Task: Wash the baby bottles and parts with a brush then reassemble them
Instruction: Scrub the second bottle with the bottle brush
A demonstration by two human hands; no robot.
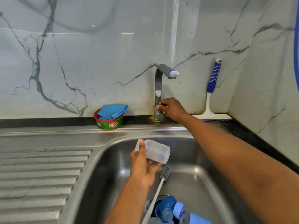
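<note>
Left hand [144, 167] grips a clear baby bottle [159, 152] sideways, base pointing right; right hand [172, 109] pinches the tap [158, 84] low down.

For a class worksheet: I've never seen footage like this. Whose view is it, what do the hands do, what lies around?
No machine here: a person wears a camera on the head, so you look down at their two hands. The left hand holds a clear bottle over the steel sink. The right hand grips the handle low on the tap; no water shows. In the sink lie a brush and blue bottle parts. Behind stand a soap tub with a blue cloth, and a squeegee against the wall.
</note>
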